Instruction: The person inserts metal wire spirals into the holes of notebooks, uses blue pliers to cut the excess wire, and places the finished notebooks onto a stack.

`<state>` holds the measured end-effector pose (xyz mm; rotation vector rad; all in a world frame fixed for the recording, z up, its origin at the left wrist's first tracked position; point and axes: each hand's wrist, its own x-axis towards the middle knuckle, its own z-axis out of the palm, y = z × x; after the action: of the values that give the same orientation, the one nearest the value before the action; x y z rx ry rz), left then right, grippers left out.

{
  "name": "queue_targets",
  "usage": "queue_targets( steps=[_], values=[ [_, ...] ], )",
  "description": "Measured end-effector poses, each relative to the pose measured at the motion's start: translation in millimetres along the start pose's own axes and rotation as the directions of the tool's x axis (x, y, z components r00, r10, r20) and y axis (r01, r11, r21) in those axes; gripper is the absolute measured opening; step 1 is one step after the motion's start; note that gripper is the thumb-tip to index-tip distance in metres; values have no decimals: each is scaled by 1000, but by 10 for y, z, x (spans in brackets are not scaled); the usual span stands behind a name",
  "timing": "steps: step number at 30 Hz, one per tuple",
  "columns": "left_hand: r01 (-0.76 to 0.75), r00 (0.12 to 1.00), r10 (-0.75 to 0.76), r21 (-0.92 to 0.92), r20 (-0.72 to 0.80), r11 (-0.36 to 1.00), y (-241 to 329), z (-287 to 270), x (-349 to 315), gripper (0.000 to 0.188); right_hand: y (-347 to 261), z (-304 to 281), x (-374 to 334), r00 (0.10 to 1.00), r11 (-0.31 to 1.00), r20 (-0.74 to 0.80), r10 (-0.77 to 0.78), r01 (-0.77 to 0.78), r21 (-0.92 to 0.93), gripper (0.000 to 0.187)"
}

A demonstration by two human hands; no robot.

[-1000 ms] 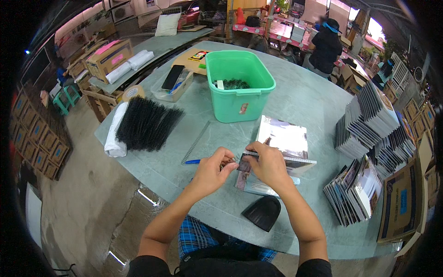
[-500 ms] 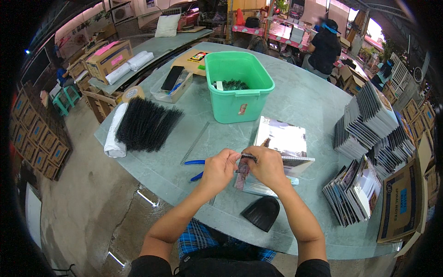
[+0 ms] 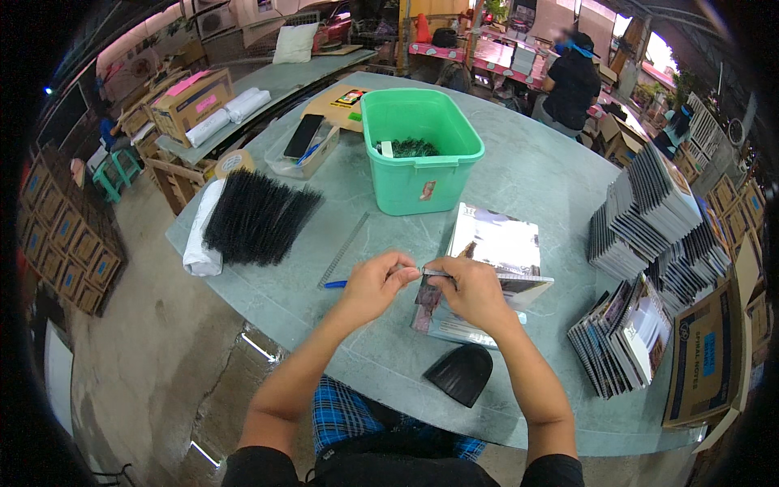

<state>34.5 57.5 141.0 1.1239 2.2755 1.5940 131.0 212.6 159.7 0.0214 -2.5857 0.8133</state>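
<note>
My right hand closes around the top corner of a spiral notebook, beside its dark coiled spine. My left hand is pinched close to that corner. Whatever thin piece lies between its fingertips is too small to make out. Behind my right hand, other notebooks with glossy picture covers rest on the table. A blue-handled tool lies mostly hidden behind my left hand. Just beyond it is a loose spiral coil. A black, rounded, flat piece sits near the table edge.
A green bin with dark coils inside stands at the table's far middle. On the left lie a bundle of black coils and a clear tray with a phone. Stacked notebooks and a cardboard box occupy the right.
My left hand has shifted slightly left and down, its fingers turning at the notebook's corner. It now covers more of the blue-handled tool. My right hand keeps its grip, barely moved.
</note>
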Motion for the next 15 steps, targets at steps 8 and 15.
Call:
queue_targets(
  steps=[8,15],
  values=[
    [47,984,-77,187,158,981,137,-129,64,24,-24,-17,8,999,993,39,-21,26,-119,19],
    [-256,962,237,145,138,956,35,-200,139,19,-2,43,49,998,978,-37,-59,50,-201,16]
  ],
)
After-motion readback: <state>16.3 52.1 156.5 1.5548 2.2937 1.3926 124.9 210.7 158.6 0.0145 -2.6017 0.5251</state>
